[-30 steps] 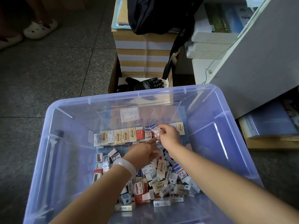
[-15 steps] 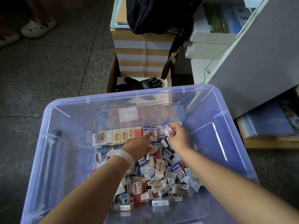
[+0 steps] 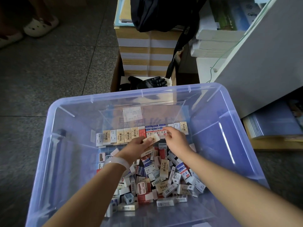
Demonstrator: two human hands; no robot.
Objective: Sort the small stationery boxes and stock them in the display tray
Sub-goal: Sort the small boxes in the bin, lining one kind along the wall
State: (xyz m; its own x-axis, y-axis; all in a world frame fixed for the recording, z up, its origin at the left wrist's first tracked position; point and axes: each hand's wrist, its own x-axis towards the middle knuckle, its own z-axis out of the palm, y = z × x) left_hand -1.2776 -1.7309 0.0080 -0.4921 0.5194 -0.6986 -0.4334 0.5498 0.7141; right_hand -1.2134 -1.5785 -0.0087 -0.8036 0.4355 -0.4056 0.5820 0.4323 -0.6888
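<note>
Here the person leans over a big clear bin [image 3: 54, 145] that stands on the floor [image 3: 49, 71], and both bare arms reach down into it from the near side.

The left hand [image 3: 137, 145] has a white band [image 3: 117, 162] on the wrist. Its palm turns down and its fingers curl around a pale box [image 3: 151, 139], pinching it by the near end, so the box sticks out toward the right and lies almost flat. This box is just in front of the row [image 3: 142, 134], not in it.

The right hand [image 3: 176, 139] is stretched a little further. Its thumb and first fingers [image 3: 165, 129] come together on the top edge of a blue and white box [image 3: 162, 131] that stands upright in the row. The other fingers are bent loosely under the palm. The two hands are close, nearly touching.

The row stands along the far part of the bin, inside a clear tray [image 3: 183, 107] whose walls are hard to see. On the left it has white and tan boxes, then one red, then three blue and white, and at the right end white and tan ones again. All stand upright, side by side.

Nearer to the person, a loose pile [image 3: 155, 177] of small boxes lies on the bottom of the bin, mixed in colour and turned in every direction. Both forearms pass above this pile.

Behind the bin there is a black glove [image 3: 152, 82] in a carton, and a stack of paper packs [image 3: 147, 53] with a dark bag [image 3: 160, 12] on top.
</note>
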